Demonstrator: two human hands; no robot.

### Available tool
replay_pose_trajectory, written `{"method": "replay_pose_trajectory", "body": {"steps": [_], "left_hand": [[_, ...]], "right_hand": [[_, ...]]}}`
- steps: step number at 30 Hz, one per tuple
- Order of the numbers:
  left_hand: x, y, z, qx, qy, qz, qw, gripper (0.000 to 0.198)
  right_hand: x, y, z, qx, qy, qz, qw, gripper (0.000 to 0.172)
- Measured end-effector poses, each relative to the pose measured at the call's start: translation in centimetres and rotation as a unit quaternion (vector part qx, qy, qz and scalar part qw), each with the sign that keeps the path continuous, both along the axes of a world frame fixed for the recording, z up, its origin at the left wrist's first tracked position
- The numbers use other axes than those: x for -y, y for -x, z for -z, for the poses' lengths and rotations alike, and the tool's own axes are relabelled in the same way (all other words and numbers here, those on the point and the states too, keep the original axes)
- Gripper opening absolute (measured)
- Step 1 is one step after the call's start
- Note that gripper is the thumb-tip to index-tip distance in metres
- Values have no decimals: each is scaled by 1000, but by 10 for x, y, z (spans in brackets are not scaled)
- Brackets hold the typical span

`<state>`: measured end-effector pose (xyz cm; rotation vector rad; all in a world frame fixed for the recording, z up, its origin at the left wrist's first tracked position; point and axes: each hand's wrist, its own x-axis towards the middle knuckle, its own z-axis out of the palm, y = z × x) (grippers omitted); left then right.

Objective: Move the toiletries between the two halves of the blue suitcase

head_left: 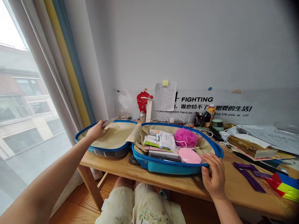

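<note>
A blue suitcase (151, 166) lies open on the wooden table, its two halves side by side. Over the left half, my left hand (96, 130) has its fingers closed on a thin, clear plastic piece (109, 122). My right hand (215, 174) rests on the front right rim of the right half, fingers spread. That half holds a pink mesh bath puff (186, 137), a pink oval item (189, 155), a white packet (166, 140), small tubes and boxes. The left half shows a beige lining (119, 133).
To the right are a brown case (252, 146), papers, purple wrappers (249, 177) and a multicoloured block (285, 186). Behind the suitcase stand a bottle (209, 115), a round green container (217, 124) and cables. A curtain (58, 62) hangs at the left.
</note>
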<state>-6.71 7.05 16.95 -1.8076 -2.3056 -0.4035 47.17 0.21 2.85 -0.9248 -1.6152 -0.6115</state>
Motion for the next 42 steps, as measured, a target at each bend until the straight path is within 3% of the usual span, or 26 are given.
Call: {"method": "replay_pose_trajectory", "body": {"steps": [3, 5, 7, 9, 11, 15, 21, 29, 32, 35, 38, 42], "left_hand": [[9, -19, -16, 1, -55, 18, 998, 48], [16, -41, -24, -1, -101, 108, 989, 48], [21, -70, -30, -7, -123, 243, 962, 52], [25, -102, -31, -17, -96, 365, 926, 56], [24, -132, -27, -26, -49, 443, 895, 58], [13, -173, -13, -53, 49, 504, 861, 68], [-1, -176, -2, -59, 119, 519, 845, 67], [-3, -168, -4, -94, 161, 440, 878, 83], [2, -160, -10, -100, 149, 454, 873, 74], [19, -140, -10, -45, 84, 437, 894, 54], [45, -107, 5, 23, -8, 363, 931, 46], [79, -67, 44, 22, -89, 230, 969, 48]], "right_hand": [[-1, 0, 0, 3, -6, 3, 1000, 29], [-1, 0, 0, 5, -10, 2, 1000, 29], [-2, -1, 1, 5, -10, 0, 1000, 29], [-2, -2, 2, 5, -7, 0, 1000, 28], [-2, -1, 2, 3, -6, 4, 1000, 28], [0, 0, -1, 3, -12, 2, 1000, 28], [1, 1, -4, 19, -15, 3, 1000, 28], [-1, 0, -1, 9, -14, 1, 1000, 29], [-1, -2, -1, 12, -7, 3, 1000, 30], [0, -1, -2, 13, -10, -4, 1000, 29], [1, 0, -3, 15, -14, -5, 1000, 28], [-1, -1, -3, 10, -7, -1, 1000, 29]]}}
